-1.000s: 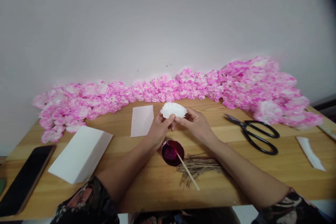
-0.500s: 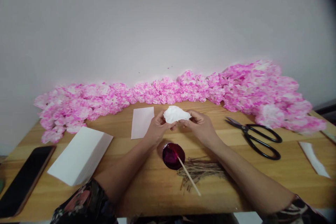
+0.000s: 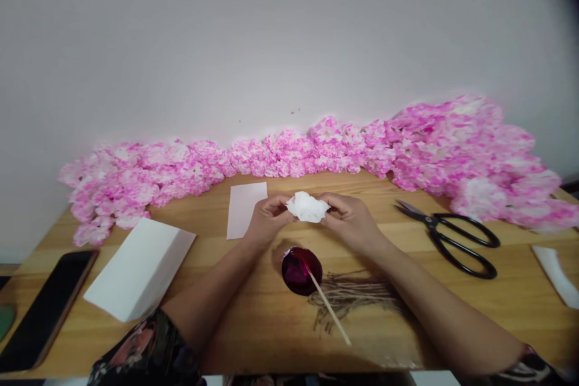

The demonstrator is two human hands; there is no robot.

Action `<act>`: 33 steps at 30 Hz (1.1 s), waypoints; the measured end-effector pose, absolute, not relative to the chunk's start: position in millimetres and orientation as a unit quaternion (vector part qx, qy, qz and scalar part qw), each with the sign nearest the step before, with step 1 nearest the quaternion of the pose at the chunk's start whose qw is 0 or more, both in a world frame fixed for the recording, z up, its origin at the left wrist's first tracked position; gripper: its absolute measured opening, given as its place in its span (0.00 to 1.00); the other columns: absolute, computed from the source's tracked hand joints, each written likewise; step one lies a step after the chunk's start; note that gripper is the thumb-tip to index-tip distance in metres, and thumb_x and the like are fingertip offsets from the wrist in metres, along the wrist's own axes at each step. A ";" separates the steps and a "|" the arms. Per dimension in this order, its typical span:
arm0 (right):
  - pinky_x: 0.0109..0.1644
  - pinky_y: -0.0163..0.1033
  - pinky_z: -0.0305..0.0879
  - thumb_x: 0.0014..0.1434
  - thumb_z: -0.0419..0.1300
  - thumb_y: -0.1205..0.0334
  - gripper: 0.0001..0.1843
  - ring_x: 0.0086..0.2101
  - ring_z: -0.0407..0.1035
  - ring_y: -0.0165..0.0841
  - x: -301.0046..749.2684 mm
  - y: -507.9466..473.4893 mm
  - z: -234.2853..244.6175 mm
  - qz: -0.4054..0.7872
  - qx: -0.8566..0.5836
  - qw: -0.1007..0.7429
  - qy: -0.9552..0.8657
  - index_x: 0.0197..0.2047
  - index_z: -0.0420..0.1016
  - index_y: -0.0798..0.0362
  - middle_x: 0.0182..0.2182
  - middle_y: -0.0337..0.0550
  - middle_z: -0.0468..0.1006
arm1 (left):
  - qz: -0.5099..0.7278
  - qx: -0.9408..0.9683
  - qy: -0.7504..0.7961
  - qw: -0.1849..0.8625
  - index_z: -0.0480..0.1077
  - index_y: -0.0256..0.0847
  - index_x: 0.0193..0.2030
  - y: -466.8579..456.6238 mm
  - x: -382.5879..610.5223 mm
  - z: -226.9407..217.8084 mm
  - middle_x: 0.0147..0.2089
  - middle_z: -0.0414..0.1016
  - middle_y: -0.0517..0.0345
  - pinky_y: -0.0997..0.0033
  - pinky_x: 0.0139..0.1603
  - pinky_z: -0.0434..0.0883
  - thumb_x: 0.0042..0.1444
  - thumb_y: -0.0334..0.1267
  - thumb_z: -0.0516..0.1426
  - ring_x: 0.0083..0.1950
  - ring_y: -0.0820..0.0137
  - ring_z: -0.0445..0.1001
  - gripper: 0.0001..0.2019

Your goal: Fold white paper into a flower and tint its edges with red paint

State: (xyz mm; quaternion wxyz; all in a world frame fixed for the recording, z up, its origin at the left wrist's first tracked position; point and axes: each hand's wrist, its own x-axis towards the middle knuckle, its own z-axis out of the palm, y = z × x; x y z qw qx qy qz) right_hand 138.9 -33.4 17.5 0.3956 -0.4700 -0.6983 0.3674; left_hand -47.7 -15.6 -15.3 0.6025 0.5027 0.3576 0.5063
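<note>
Between my two hands is a white paper flower [image 3: 308, 207] with ruffled edges, raised above the wooden table. My left hand [image 3: 269, 221] pinches its left side, and my right hand [image 3: 349, 221] pinches the right side. Just below the hands stands a small round dish of dark magenta liquid [image 3: 296, 274], with a thin wooden stick [image 3: 332, 313] leaning in it. A bundle of thin brown strings [image 3: 357, 295] lies beside the dish, partly under my right forearm. Behind my left hand lies a flat white paper sheet [image 3: 245, 208].
Pink-and-white paper flowers [image 3: 289, 154] line the table's back edge along the wall, heaped highest at right. Black-handled scissors [image 3: 447, 235] and a white paper strip [image 3: 557, 274] lie at right. At left are a thick stack of white paper [image 3: 136, 265] and a phone [image 3: 49, 307].
The white paper flower has turned in my fingers, from a lopsided outline to a more even, ruffled one. Both hands still grip it. The view has shifted slightly.
</note>
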 end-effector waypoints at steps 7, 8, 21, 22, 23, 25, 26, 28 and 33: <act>0.36 0.37 0.62 0.53 0.57 0.65 0.08 0.31 0.71 0.35 137.8 -28.4 5.5 0.336 -0.506 0.394 -0.690 0.34 0.78 0.52 0.30 0.41 0.80 | 0.479 0.564 0.398 0.542 0.74 0.37 0.32 -12.3 -43.8 -12.5 0.29 0.75 0.59 0.75 0.37 0.68 0.46 0.32 0.63 0.32 0.73 0.71 0.05; 0.36 0.37 0.62 0.53 0.58 0.64 0.09 0.31 0.71 0.35 137.6 -27.1 4.3 0.353 -0.509 0.407 -0.671 0.35 0.78 0.52 0.31 0.41 0.80 | 0.480 0.554 0.393 0.555 0.74 0.37 0.33 -11.6 -43.3 -11.9 0.30 0.76 0.59 0.75 0.37 0.68 0.46 0.33 0.63 0.32 0.73 0.71 0.06; 0.30 0.35 0.58 0.49 0.60 0.58 0.09 0.27 0.66 0.32 135.2 -28.0 9.4 0.399 -0.505 0.390 -0.659 0.31 0.78 0.53 0.25 0.38 0.75 | 0.452 0.591 0.403 0.532 0.74 0.37 0.37 -13.2 -42.9 0.7 0.37 0.75 0.55 0.72 0.42 0.67 0.40 0.37 0.69 0.38 0.69 0.71 0.16; 0.30 0.35 0.57 0.50 0.60 0.58 0.09 0.26 0.64 0.32 134.9 -28.4 9.2 0.394 -0.508 0.382 -0.664 0.31 0.77 0.54 0.24 0.38 0.75 | 0.462 0.587 0.404 0.528 0.74 0.37 0.36 -13.6 -43.0 1.1 0.36 0.75 0.56 0.73 0.40 0.67 0.41 0.38 0.68 0.38 0.70 0.70 0.14; 0.29 0.35 0.56 0.50 0.61 0.58 0.08 0.25 0.63 0.31 134.7 -28.7 9.0 0.391 -0.510 0.375 -0.668 0.31 0.77 0.54 0.23 0.37 0.74 | 0.475 0.579 0.406 0.524 0.74 0.37 0.34 -13.8 -43.2 1.0 0.35 0.74 0.57 0.73 0.39 0.66 0.43 0.40 0.67 0.36 0.71 0.69 0.12; 0.28 0.34 0.55 0.50 0.61 0.58 0.08 0.25 0.62 0.30 135.0 -28.9 8.4 0.392 -0.511 0.369 -0.671 0.30 0.76 0.54 0.22 0.37 0.72 | 0.508 0.554 0.415 0.513 0.73 0.37 0.30 -13.9 -43.5 -0.8 0.31 0.72 0.59 0.74 0.36 0.65 0.50 0.46 0.63 0.33 0.73 0.67 0.12; 0.28 0.34 0.54 0.50 0.61 0.57 0.09 0.25 0.62 0.30 135.6 -28.5 8.1 0.395 -0.509 0.374 -0.667 0.30 0.76 0.54 0.22 0.36 0.71 | 0.526 0.539 0.418 0.508 0.72 0.37 0.29 -13.8 -43.8 -2.0 0.29 0.71 0.59 0.74 0.35 0.64 0.54 0.49 0.60 0.32 0.73 0.66 0.15; 0.28 0.34 0.54 0.52 0.62 0.55 0.10 0.25 0.61 0.29 137.6 -26.8 7.5 0.402 -0.510 0.396 -0.649 0.31 0.75 0.54 0.23 0.36 0.70 | 0.556 0.515 0.413 0.506 0.73 0.38 0.32 -13.6 -44.3 -4.1 0.29 0.70 0.57 0.72 0.34 0.65 0.60 0.54 0.52 0.31 0.73 0.66 0.21; 0.28 0.34 0.54 0.52 0.62 0.49 0.16 0.24 0.60 0.29 143.4 -20.3 7.7 0.428 -0.523 0.448 -0.585 0.28 0.72 0.54 0.20 0.36 0.68 | 0.525 0.529 0.391 0.541 0.73 0.37 0.42 -14.9 -44.0 -2.9 0.31 0.72 0.57 0.71 0.35 0.66 0.59 0.55 0.53 0.31 0.72 0.68 0.21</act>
